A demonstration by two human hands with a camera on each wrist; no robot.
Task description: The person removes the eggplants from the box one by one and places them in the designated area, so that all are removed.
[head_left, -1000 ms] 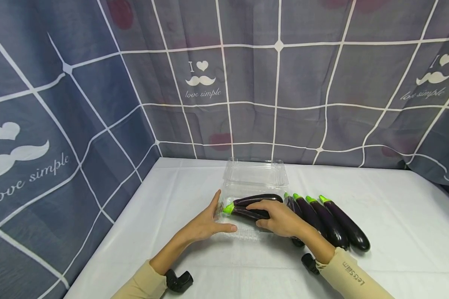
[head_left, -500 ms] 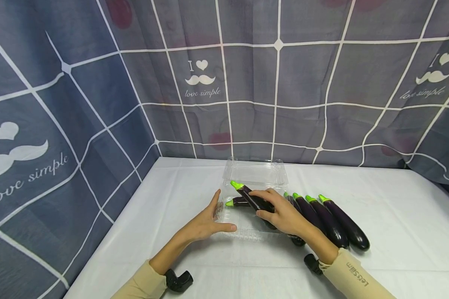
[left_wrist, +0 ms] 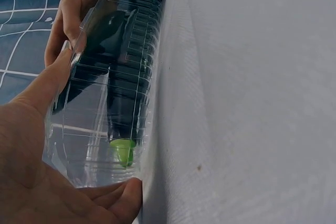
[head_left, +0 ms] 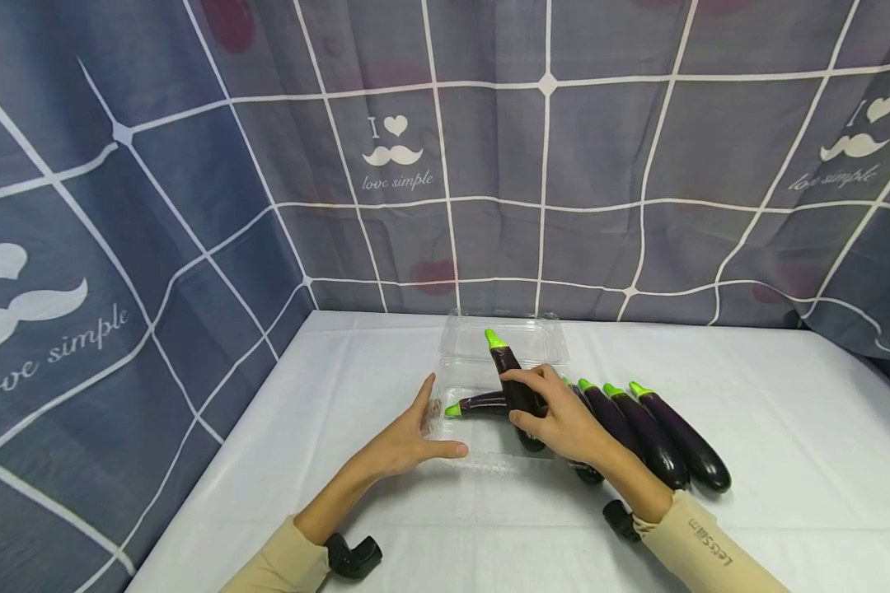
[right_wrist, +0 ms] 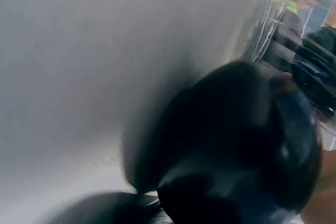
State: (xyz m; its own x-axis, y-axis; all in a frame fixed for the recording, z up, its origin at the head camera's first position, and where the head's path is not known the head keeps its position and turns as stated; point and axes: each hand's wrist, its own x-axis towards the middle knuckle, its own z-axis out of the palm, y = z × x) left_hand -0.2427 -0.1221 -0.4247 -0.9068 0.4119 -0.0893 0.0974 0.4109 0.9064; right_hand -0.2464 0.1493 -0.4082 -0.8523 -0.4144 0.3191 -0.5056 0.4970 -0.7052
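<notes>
A clear plastic clamshell box (head_left: 482,442) lies with its lid raised at the back. Inside it rests one dark purple eggplant (head_left: 482,403), its green stem end at the left. My right hand (head_left: 564,416) grips a second eggplant (head_left: 510,366) from the right side, thumb in front and fingers behind. That eggplant slants over the box, green stem end (head_left: 494,338) up and away from me. At the box's left end, my left hand (head_left: 408,436) is spread around the near corner; in the left wrist view its thumb (left_wrist: 55,74) touches the rim.
Several eggplants (head_left: 686,441) lie side by side right of the box, stem ends pointing away; the nearest is partly hidden by my right arm. A white cloth (head_left: 386,527) covers the table. Grey-blue checked curtains (head_left: 489,165) hang behind and to the left.
My right hand has lifted one eggplant from beside the other in the box and turned it, its stem end swinging from left to far and upward. The left hand has stayed in place.
</notes>
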